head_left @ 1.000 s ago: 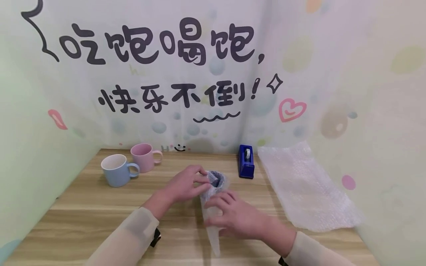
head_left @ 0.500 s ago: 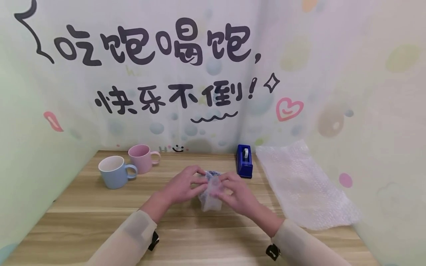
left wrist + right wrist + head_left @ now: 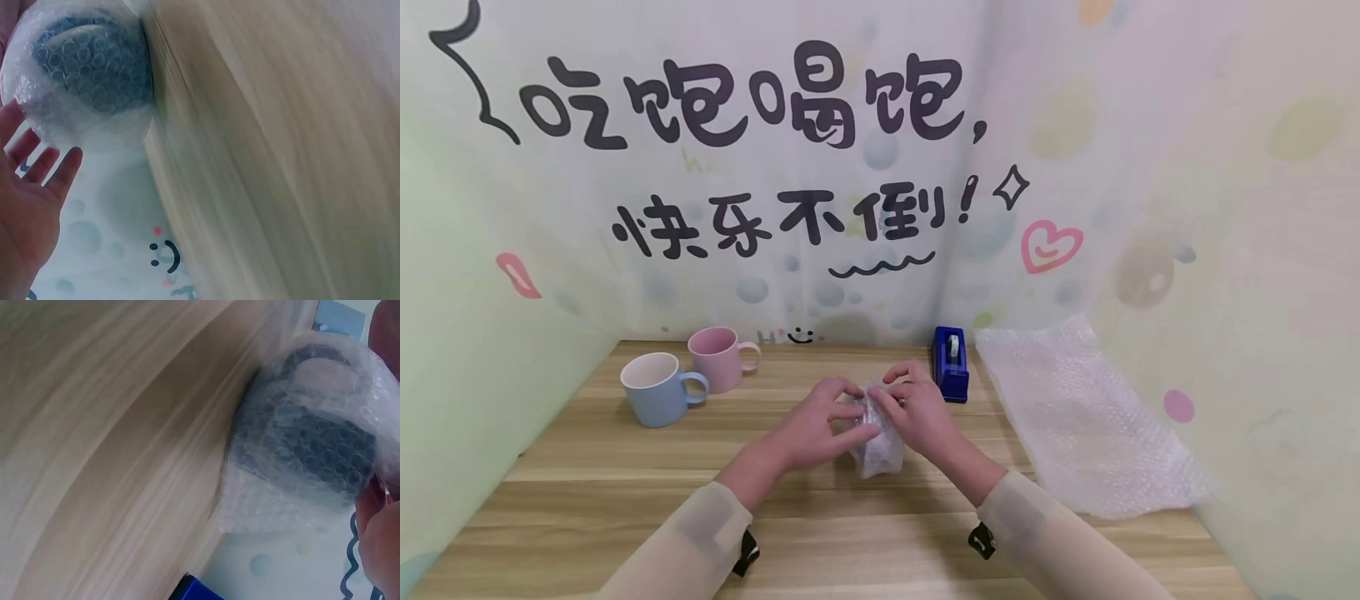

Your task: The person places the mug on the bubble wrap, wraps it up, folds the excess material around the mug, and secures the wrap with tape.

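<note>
A dark blue mug (image 3: pixel 312 444) shows through the bubble wrap (image 3: pixel 880 454) around it, upright on the table in the head view. My left hand (image 3: pixel 812 425) is at its left side, fingers spread and fairly straight. In the left wrist view, a fingertip of the left hand (image 3: pixel 31 206) touches the wrap (image 3: pixel 94 75), while other fingers stand off it. My right hand (image 3: pixel 921 408) is at the top right, thumb and fingers pinching the wrap over the mug's top. Only part of the right hand (image 3: pixel 381 544) shows in the right wrist view. The mug's opening is covered.
A light blue mug (image 3: pixel 658 396) and a pink mug (image 3: pixel 718 362) stand at the back left of the wooden table (image 3: pixel 820 542). Behind the right hand is a blue tape dispenser (image 3: pixel 951 371). A flat bubble wrap sheet (image 3: pixel 1090 425) lies to the right, against the wall.
The long tail of bubble wrap toward me has been folded up over the mug by the right hand, which moved up and away. The dark opening is now covered. The left hand stayed in place.
</note>
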Action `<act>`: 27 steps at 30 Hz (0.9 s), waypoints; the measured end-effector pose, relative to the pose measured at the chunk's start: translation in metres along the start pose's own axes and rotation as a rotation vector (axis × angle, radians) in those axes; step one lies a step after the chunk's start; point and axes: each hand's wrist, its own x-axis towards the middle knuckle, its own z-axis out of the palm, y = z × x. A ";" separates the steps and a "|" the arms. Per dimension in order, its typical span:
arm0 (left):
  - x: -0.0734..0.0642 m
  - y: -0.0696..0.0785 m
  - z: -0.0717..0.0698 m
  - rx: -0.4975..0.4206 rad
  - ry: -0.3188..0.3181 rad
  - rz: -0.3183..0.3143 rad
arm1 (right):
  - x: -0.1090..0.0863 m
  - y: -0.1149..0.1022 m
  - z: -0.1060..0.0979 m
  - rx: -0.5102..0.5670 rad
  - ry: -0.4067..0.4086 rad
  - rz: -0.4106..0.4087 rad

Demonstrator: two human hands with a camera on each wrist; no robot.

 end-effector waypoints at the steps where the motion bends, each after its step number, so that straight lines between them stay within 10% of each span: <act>1: 0.000 0.001 0.001 -0.003 0.014 -0.007 | 0.000 0.000 0.002 -0.007 0.002 0.006; 8: 0.004 0.003 0.006 0.001 0.145 0.069 | -0.002 -0.002 -0.001 0.018 0.007 0.055; 12: 0.007 0.004 0.007 -0.028 0.167 0.074 | -0.009 -0.005 -0.020 -0.148 0.001 -0.151; 17: 0.008 0.005 0.007 -0.122 0.164 -0.006 | -0.018 -0.003 -0.043 -0.402 -0.238 -0.363; 27: 0.004 0.008 0.005 0.045 0.120 0.064 | -0.028 0.005 -0.042 -0.352 -0.331 -0.273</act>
